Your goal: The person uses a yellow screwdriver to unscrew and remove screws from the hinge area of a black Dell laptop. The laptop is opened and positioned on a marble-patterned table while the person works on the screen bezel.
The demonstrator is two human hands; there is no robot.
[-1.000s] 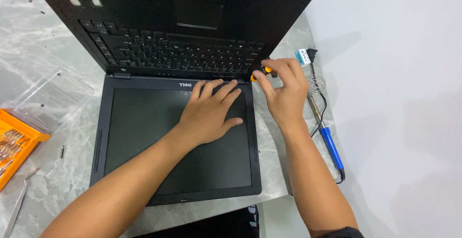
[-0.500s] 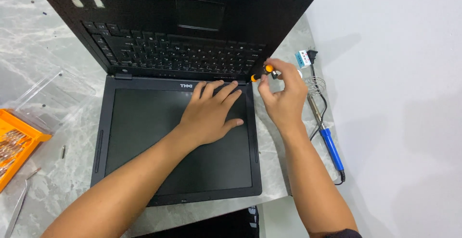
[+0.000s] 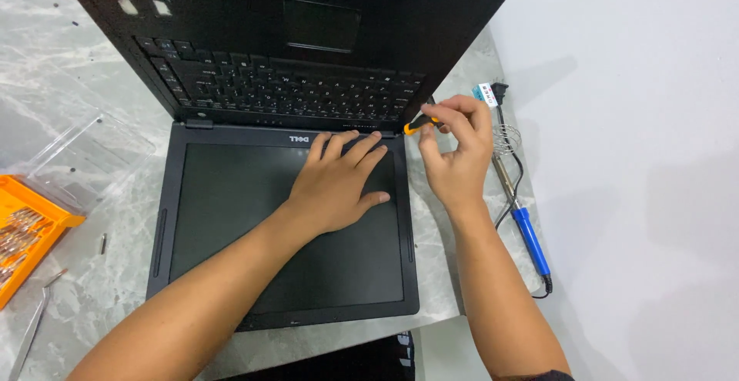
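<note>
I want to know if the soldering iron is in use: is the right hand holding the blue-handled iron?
No, the right hand pinches a small orange-handled screwdriver at the laptop hinge; the soldering iron lies apart on the table.

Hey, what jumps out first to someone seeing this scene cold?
A black laptop lies folded flat across the marble table, with the left hand pressed on its dark screen. At the hinge corner, the right hand pinches a small orange-handled screwdriver. A blue-handled soldering iron rests at the table's right edge.

Black laptop (image 3: 292, 219) opened flat, screen nearest, small orange-handled screwdriver (image 3: 420, 125) at its right hinge
</note>
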